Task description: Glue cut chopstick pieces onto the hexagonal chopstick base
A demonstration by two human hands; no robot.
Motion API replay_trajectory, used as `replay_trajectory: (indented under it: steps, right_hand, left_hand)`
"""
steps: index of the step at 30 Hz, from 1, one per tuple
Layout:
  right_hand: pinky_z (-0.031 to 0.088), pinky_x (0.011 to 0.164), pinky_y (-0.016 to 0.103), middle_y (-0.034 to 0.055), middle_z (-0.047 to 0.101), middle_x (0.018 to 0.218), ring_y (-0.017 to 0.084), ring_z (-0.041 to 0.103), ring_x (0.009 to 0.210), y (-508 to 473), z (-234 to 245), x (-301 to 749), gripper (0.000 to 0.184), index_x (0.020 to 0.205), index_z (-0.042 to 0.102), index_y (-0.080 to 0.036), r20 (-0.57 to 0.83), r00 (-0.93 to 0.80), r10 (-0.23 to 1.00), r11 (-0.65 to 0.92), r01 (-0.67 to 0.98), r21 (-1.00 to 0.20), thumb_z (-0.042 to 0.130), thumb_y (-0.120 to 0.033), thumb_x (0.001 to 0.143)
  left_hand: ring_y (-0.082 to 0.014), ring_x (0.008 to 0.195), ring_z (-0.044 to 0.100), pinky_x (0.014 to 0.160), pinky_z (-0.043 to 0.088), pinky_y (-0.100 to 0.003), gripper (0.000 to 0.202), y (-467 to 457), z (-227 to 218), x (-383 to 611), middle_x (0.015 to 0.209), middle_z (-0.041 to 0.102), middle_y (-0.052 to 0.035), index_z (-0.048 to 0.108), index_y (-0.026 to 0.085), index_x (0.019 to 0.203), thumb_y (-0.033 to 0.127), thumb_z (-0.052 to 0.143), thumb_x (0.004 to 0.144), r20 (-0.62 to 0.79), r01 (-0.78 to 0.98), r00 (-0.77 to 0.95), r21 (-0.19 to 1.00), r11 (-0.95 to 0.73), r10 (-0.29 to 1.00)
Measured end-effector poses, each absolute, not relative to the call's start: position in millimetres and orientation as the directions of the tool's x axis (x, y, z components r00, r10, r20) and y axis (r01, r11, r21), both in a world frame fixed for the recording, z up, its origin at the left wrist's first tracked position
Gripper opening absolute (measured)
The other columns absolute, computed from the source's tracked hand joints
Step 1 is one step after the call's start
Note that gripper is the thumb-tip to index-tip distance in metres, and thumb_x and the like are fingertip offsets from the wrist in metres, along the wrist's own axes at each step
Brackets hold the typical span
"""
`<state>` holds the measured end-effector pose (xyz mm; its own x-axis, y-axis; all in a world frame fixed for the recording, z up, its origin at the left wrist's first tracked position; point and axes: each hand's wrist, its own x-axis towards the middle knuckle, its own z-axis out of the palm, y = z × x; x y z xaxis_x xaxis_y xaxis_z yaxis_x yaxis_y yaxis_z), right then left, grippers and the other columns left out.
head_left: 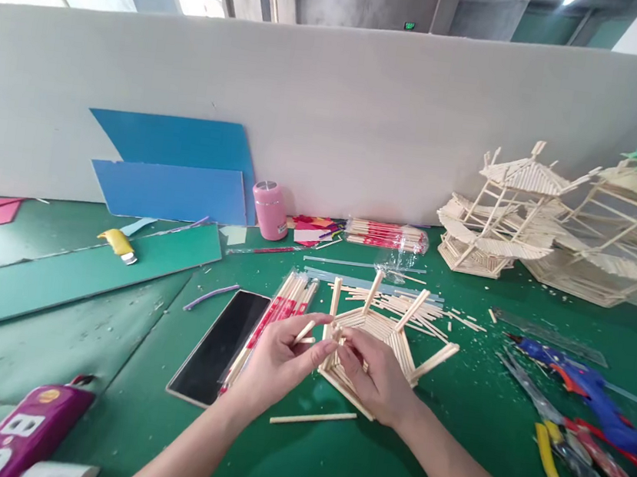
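Observation:
A small hexagonal frame of pale wooden sticks (393, 337) lies on the green table (325, 464), several posts sticking up and outward from it. My left hand (274, 357) pinches a short wooden stick (305, 332) between thumb and fingers, close to the frame's near-left corner. My right hand (374, 377) rests on the frame's near side, its fingers curled round the sticks there. A single loose stick (313, 418) lies on the table just in front of both hands.
A phone (221, 346) and a pack of chopsticks (277, 318) lie left of the frame. Finished stick pavilions (496, 214) stand back right. A blue glue gun (584, 387), pliers (576, 456), a pink cup (269, 209), blue boards (175, 174) and a power strip (21, 430) surround the work.

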<state>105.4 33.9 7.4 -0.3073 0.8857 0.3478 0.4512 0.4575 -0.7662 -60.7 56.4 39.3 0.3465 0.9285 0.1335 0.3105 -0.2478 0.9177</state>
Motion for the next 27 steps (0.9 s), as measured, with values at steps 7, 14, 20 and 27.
replay_trajectory:
  steps: [7, 14, 20, 27]
  right_hand:
    - [0.034, 0.054, 0.023, -0.0002, 0.052, 0.069, 0.012, 0.043, 0.059, 31, -3, 99, 0.013, 0.088, 0.053, -0.019, 0.307, -0.316, 0.898, 0.434, 0.520, -0.736, 0.045, -0.028, 0.083]
    - [0.034, 0.053, 0.022, 0.0015, 0.055, 0.070, 0.012, 0.047, 0.061, 35, -15, 93, 0.013, 0.082, 0.057, -0.018, 0.320, -0.290, 0.902, 0.430, 0.547, -0.718, 0.044, -0.022, 0.082]
    - [0.038, 0.057, 0.023, 0.0029, 0.058, 0.074, 0.013, 0.051, 0.064, 36, -15, 94, 0.016, 0.088, 0.058, -0.018, 0.340, -0.292, 0.894, 0.447, 0.520, -0.728, 0.043, -0.021, 0.084]
    - [0.041, 0.061, 0.025, 0.0043, 0.061, 0.077, 0.015, 0.055, 0.070, 37, -14, 93, 0.018, 0.090, 0.057, -0.018, 0.336, -0.296, 0.894, 0.445, 0.504, -0.741, 0.040, -0.023, 0.086]
  left_hand:
    - [-0.0062, 0.045, 0.029, 0.040, 0.027, -0.018, 0.026, 58, 45, -49, 0.052, 0.041, 0.0048, 0.065, 0.012, 0.085, 0.034, 0.060, 0.071, 0.149, 0.345, 0.379, 0.893, -0.289, 0.913]
    - [-0.0104, 0.054, 0.046, 0.048, 0.037, -0.019, 0.021, 61, 30, -47, 0.062, 0.055, -0.0002, 0.061, 0.013, 0.071, 0.033, 0.056, 0.074, 0.195, 0.319, 0.417, 0.883, -0.344, 0.888]
    - [-0.0108, 0.056, 0.045, 0.051, 0.037, -0.020, 0.024, 65, 24, -46, 0.056, 0.048, 0.0015, 0.051, 0.014, 0.059, 0.029, 0.052, 0.078, 0.184, 0.325, 0.441, 0.879, -0.348, 0.878]
    - [-0.0119, 0.056, 0.047, 0.052, 0.036, -0.022, 0.024, 66, 19, -46, 0.058, 0.051, 0.0002, 0.050, 0.015, 0.060, 0.028, 0.050, 0.079, 0.173, 0.335, 0.460, 0.874, -0.351, 0.871]
